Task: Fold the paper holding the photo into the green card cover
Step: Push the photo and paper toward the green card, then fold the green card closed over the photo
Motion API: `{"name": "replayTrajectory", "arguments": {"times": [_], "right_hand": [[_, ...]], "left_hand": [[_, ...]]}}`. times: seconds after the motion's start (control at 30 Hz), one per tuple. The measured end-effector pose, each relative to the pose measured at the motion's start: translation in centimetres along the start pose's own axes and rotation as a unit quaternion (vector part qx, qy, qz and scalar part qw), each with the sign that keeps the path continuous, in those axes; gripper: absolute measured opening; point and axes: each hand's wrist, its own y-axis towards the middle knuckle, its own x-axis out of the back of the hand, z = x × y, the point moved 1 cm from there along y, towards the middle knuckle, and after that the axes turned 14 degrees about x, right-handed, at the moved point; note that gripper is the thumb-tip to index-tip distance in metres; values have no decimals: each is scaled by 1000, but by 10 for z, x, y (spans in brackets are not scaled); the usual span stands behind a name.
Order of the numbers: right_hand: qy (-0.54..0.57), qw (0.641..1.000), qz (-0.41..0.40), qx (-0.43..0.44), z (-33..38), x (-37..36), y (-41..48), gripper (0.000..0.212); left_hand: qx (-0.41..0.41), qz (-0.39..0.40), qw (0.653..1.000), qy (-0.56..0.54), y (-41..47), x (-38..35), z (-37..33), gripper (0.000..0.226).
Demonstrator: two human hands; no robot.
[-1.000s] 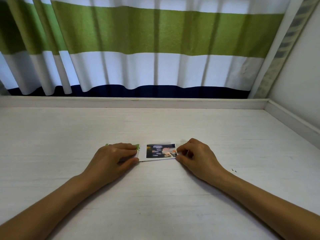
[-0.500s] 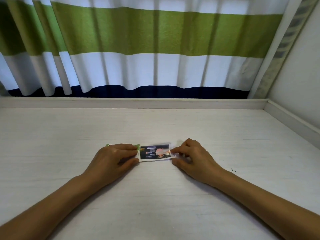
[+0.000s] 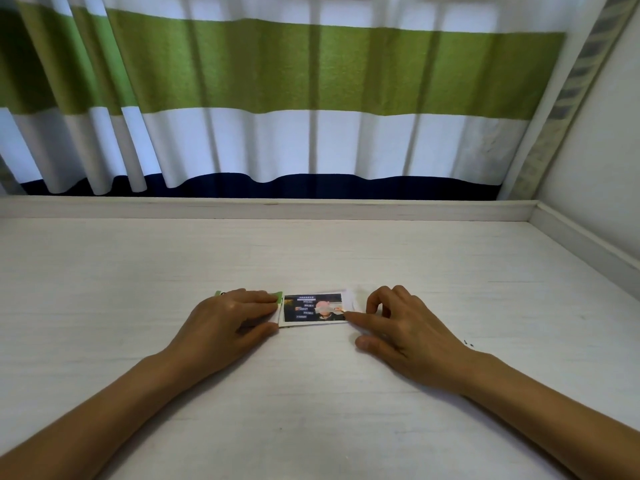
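**— What's in front of you, biggest thing first?**

— The pale table (image 3: 311, 393) runs under both my forearms, with the striped curtain (image 3: 294, 81) hanging beyond my fingertips. Smaller: my left hand (image 3: 228, 322) lies flat, palm down, pressing on the green card cover (image 3: 277, 295), so only slivers of green show past my knuckles. Just off its fingertips sits the photo (image 3: 313, 308), lying on the white paper (image 3: 353, 299), whose free end sticks out on the side toward my right hand (image 3: 398, 323).

— **And that right hand?**

— Loosely curled, holding nothing. My forefinger (image 3: 351, 316) touches the photo's near corner; the other fingers are arched above the paper's free end.

— **So how do you fold it well?**

— I'd judge the fold hasn't begun; the paper lies flat. I'd keep the left palm heavy so the cover can't slide, slip my right fingertips under the paper's free end, and swing it over toward the left hand, lining up the edges before creasing. The risk I see is the photo shifting on the paper, so I'd pin it while lifting.
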Motion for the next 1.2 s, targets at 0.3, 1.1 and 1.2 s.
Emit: {"name": "replayTrajectory", "arguments": {"times": [0.3,1.1,1.2], "right_hand": [[33,999,-23,-26,-1,-4,-5,42],[50,998,-38,-24,-1,-3,-4,35],[55,997,-46,-21,-2,-4,-5,34]], "left_hand": [[-23,-44,998,-25,0,20,7,30],[-113,95,987,-70,-1,-10,-8,53],[-107,116,986,-58,-2,-13,-5,54]]}}
